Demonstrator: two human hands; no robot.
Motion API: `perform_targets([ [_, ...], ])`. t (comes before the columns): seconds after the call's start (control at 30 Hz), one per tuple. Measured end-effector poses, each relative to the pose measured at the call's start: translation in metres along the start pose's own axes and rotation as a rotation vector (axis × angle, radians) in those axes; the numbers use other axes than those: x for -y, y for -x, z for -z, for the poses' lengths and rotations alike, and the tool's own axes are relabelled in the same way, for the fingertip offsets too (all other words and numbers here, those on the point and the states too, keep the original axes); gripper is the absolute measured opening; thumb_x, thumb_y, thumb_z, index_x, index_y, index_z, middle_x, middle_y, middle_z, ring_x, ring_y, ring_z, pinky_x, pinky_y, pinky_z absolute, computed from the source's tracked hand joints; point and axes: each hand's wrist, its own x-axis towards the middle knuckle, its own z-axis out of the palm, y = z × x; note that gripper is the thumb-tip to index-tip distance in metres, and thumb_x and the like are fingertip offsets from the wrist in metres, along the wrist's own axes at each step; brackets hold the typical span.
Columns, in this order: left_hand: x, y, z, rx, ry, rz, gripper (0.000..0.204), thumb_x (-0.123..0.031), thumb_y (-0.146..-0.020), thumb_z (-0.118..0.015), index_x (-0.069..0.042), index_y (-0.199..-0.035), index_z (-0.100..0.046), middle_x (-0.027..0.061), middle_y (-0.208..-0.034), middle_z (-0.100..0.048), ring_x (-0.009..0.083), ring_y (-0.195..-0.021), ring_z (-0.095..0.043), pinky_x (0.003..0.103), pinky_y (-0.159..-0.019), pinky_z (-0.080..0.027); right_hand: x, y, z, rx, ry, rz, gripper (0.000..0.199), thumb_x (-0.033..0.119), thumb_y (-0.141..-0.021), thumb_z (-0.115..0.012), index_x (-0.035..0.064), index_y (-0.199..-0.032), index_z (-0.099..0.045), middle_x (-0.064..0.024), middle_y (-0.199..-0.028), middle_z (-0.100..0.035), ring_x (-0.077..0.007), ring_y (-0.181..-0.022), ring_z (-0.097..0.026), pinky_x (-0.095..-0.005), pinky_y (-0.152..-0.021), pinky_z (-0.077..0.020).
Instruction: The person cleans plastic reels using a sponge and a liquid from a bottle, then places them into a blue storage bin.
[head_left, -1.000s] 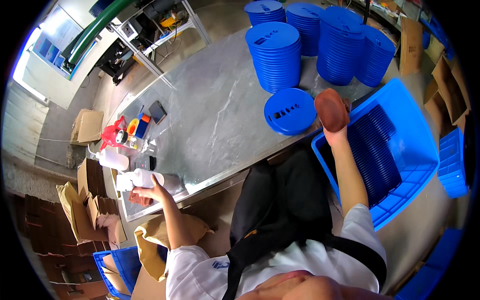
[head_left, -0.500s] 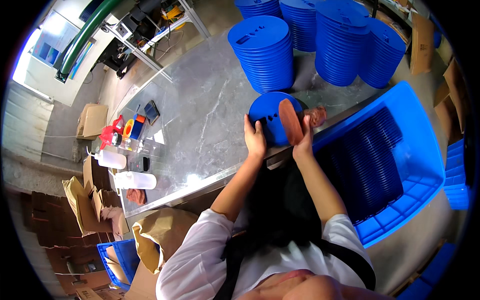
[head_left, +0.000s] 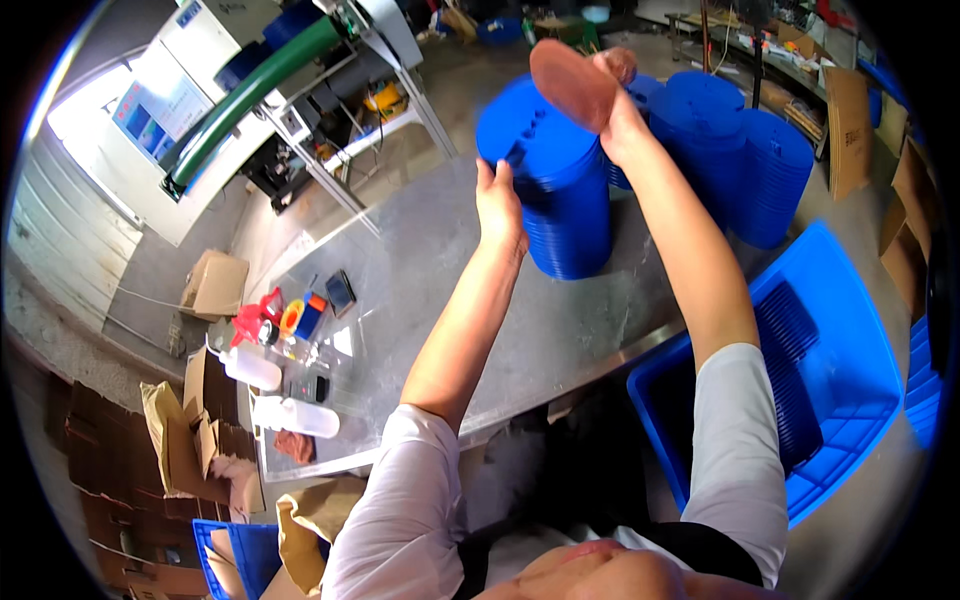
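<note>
The blue disc stack (head_left: pixel 568 230) stands just beyond the left hand (head_left: pixel 500 210), whose fingers touch the top rim; whether clamped, I cannot tell. Discs look light, stiff, slick: grip rims. The right hand (head_left: pixel 624 130) clamps a soft-looking brown pad (head_left: pixel 570 85).

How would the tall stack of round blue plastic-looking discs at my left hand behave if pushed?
The tall stack of round blue plastic-looking discs might topple if pushed high, being taller than wide. Its layered sides suggest separate pieces that could slide. The flat, undrooping top looks fairly stiff.
</note>
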Motion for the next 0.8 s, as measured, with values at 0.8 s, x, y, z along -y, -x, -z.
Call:
perform_targets([
  [0.8, 0.017, 0.0, 0.024, 0.006, 0.301, 0.181, 0.063, -0.046, -0.097, -0.03, -0.007, -0.146, -0.02, 0.0078, -0.153, -0.019, 0.0217, -0.14, -0.016, 0.04, -0.114, -0.008, -0.021, 0.023, 0.016, -0.008, 0.106, -0.147, 0.069, 0.064, -0.087, -0.044, 0.0122, -0.134, -0.045, -0.0027, -0.132, -0.051, -0.0138, -0.122, -0.045, -0.0285, -0.102, -0.0333],
])
